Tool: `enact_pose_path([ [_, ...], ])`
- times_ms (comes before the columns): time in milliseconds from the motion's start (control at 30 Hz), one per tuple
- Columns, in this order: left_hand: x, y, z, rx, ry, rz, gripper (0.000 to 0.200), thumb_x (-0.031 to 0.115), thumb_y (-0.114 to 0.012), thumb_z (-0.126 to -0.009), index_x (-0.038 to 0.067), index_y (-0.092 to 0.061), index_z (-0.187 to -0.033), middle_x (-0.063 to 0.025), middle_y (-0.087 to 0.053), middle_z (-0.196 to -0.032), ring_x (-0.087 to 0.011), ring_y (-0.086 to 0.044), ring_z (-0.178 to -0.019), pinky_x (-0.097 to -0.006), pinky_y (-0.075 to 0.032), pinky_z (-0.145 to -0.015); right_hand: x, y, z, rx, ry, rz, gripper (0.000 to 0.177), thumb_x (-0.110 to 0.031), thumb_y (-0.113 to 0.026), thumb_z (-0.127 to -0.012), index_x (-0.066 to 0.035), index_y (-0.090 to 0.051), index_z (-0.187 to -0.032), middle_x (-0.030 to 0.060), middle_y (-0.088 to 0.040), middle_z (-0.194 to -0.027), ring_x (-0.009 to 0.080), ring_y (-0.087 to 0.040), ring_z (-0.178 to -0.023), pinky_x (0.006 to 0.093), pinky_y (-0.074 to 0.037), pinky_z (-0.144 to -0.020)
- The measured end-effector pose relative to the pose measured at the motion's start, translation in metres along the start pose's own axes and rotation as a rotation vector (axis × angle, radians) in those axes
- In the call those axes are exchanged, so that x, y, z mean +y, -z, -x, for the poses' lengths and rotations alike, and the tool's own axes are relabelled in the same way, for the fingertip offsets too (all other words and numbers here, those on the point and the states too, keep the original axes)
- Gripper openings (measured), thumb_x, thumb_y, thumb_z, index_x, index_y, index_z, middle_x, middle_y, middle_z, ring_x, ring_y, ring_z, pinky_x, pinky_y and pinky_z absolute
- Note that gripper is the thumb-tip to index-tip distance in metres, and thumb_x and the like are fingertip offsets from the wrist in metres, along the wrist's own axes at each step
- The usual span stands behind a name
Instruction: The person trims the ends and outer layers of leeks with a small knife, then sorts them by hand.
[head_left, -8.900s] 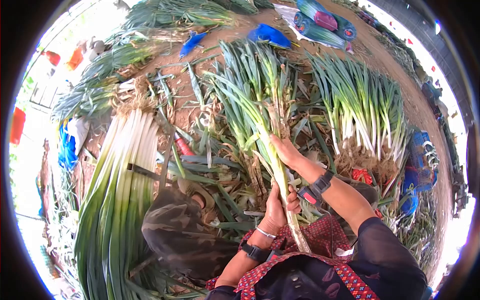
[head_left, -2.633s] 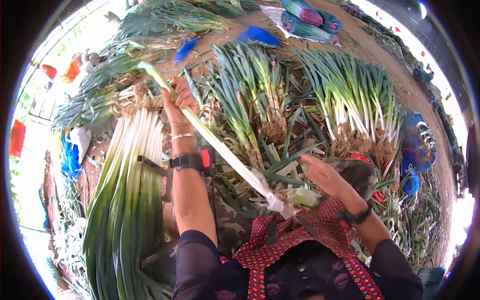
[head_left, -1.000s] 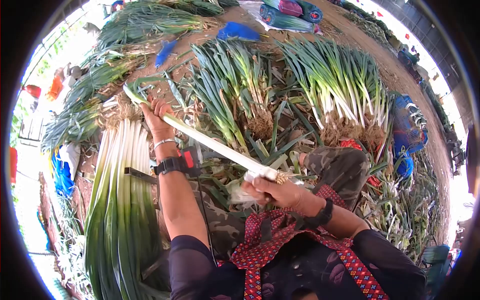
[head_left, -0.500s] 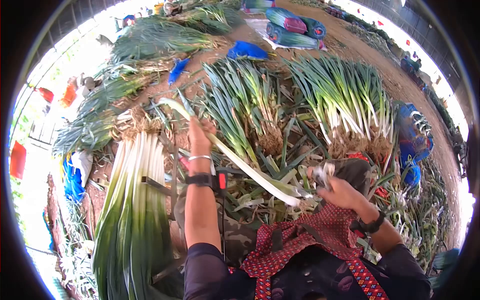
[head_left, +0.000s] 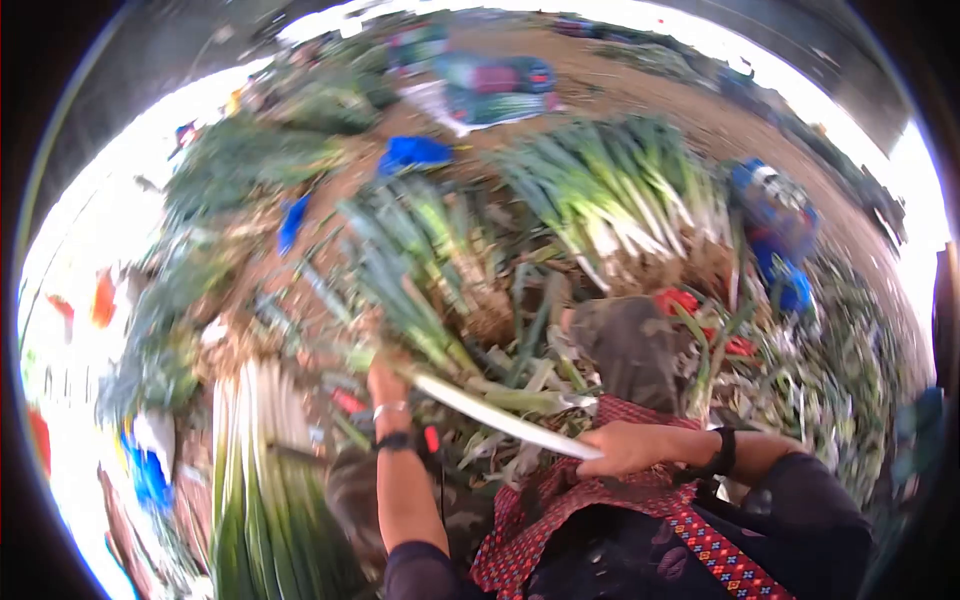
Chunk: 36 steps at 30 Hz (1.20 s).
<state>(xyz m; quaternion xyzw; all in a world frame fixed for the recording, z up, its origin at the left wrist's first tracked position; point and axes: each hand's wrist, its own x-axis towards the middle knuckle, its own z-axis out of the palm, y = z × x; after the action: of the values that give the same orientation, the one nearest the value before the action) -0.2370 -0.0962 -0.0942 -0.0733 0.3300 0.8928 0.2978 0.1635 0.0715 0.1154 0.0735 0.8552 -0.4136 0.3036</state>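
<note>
A single leek [head_left: 480, 410] slants in front of me, its pale stalk bare and its white end lower right. My left hand [head_left: 384, 368], blurred by motion, is closed round its greener upper part. At the white end, my right hand [head_left: 625, 447] has its fingers curled against the stalk; whether anything else is in that palm is hidden. Beside my left forearm lies a pile of cleaned leeks [head_left: 262, 470], roots away from me. Leeks with rooty ends [head_left: 430, 270] lie just beyond my left hand.
A larger row of leeks [head_left: 620, 195] lies ahead to the right. Blue plastic [head_left: 413, 154] and wrapped bundles [head_left: 490, 90] sit farther off. Stripped leaves [head_left: 800, 400] cover the ground at right, near a blue bag [head_left: 785, 275]. A dark bar [head_left: 298, 454] juts over the left pile.
My right hand has moved down and left onto the leek's white end; the pale metallic-looking item at its fingers no longer shows. My left hand is lower, and the whole view has shifted.
</note>
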Motion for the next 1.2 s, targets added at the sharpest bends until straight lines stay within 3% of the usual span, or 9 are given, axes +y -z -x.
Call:
enact_pose_path([
  [267, -0.087, 0.032, -0.002, 0.507, 0.095, 0.029, 0.025, 0.025, -0.040, -0.089, 0.004, -0.053, -0.091, -0.0087, -0.059, -0.076, -0.0234, -0.055, -0.063, -0.0356, -0.046, -0.056, 0.119, -0.032, 0.039, 0.100, 0.013, -0.105, 0.043, -0.038, -0.050, -0.087, -0.007, -0.049, -0.117, 0.0200, -0.062, -0.096, 0.0382, -0.059, -0.089, 0.0462, -0.045, -0.078],
  [400, -0.096, -0.056, -0.048, 0.122, -0.004, -0.395, 0.027, 0.026, -0.043, -0.089, 0.002, -0.054, -0.094, -0.0086, -0.057, -0.076, -0.0216, -0.055, -0.064, -0.0351, -0.046, -0.058, 0.169, -0.050, 0.044, 0.268, -0.038, -0.181, 0.044, -0.032, -0.053, -0.084, -0.007, -0.046, -0.119, 0.0212, -0.062, -0.089, 0.0389, -0.060, -0.085, 0.0476, -0.047, -0.074],
  [600, -0.138, -0.387, -0.018, -0.542, -0.016, -0.459, 0.035, 0.029, -0.046, -0.094, 0.008, -0.045, -0.122, -0.0097, -0.055, -0.110, -0.0242, -0.057, -0.098, -0.0372, -0.049, -0.079, 0.161, 0.015, 0.052, 0.772, -0.031, -0.319, 0.042, -0.024, -0.054, -0.085, -0.001, -0.044, -0.119, 0.0208, -0.060, -0.090, 0.0337, -0.062, -0.077, 0.0410, -0.050, -0.067],
  [700, -0.174, -0.459, 0.025, -0.772, 0.077, -0.658, 0.045, 0.029, -0.052, -0.091, 0.009, -0.038, -0.130, -0.0064, -0.050, -0.118, -0.0202, -0.054, -0.105, -0.0340, -0.045, -0.082, 0.208, 0.100, 0.040, 1.165, -0.030, -0.115, 0.037, -0.020, -0.051, -0.086, 0.006, -0.047, -0.112, 0.0201, -0.058, -0.079, 0.0294, -0.059, -0.065, 0.0387, -0.053, -0.061],
  [733, -0.188, -0.475, 0.037, -0.819, 0.087, -0.708, 0.050, 0.027, -0.053, -0.090, 0.008, -0.035, -0.133, -0.0072, -0.048, -0.121, -0.0204, -0.054, -0.106, -0.0335, -0.046, -0.082, 0.264, 0.135, 0.020, 1.425, 0.042, 0.731, 0.032, -0.019, -0.049, -0.086, 0.004, -0.049, -0.108, 0.0172, -0.059, -0.073, 0.0275, -0.057, -0.055, 0.0406, -0.051, -0.053],
  [833, -0.201, -0.445, 0.054, -0.892, 0.210, -0.750, 0.050, 0.023, -0.053, -0.091, 0.007, -0.033, -0.134, -0.0092, -0.045, -0.125, -0.0229, -0.058, -0.098, -0.0323, -0.049, -0.077, 0.313, 0.268, 0.044, 1.504, -0.183, -0.085, 0.029, -0.021, -0.050, -0.087, 0.001, -0.053, -0.106, 0.0126, -0.059, -0.074, 0.0241, -0.059, -0.064, 0.0379, -0.045, -0.052],
  [933, -0.188, -0.365, 0.058, -0.766, 0.267, -0.930, 0.043, 0.023, -0.049, -0.094, 0.004, -0.037, -0.130, -0.0106, -0.049, -0.119, -0.0230, -0.061, -0.090, -0.0309, -0.052, -0.071, 0.350, 0.361, 0.064, 1.596, -0.730, -0.131, 0.067, -0.038, -0.055, -0.085, -0.003, -0.030, -0.137, 0.0175, -0.060, -0.097, 0.0315, -0.056, -0.102, 0.0471, -0.042, -0.087],
  [1033, -0.158, -0.253, 0.057, -0.429, 0.335, -1.018, 0.036, 0.022, -0.045, -0.095, 0.003, -0.042, -0.126, -0.0101, -0.056, -0.109, -0.0213, -0.063, -0.082, -0.0301, -0.051, -0.065, 0.365, 0.375, 0.043, 1.527, -0.950, -0.262, 0.088, -0.056, -0.056, -0.076, -0.006, -0.021, -0.141, 0.0242, -0.028, -0.140, 0.0386, -0.035, -0.126, 0.0521, -0.023, -0.105],
  [1200, -0.092, -0.108, 0.092, -0.003, 0.386, -0.887, 0.032, 0.020, -0.044, -0.095, 0.002, -0.045, -0.122, -0.0079, -0.060, -0.098, -0.0170, -0.062, -0.073, -0.0282, -0.050, -0.060, 0.404, 0.333, -0.090, 1.039, -0.515, -0.182, 0.060, -0.040, -0.055, -0.077, -0.003, -0.049, -0.125, 0.0238, -0.052, -0.121, 0.0376, -0.051, -0.112, 0.0408, -0.041, -0.094],
])
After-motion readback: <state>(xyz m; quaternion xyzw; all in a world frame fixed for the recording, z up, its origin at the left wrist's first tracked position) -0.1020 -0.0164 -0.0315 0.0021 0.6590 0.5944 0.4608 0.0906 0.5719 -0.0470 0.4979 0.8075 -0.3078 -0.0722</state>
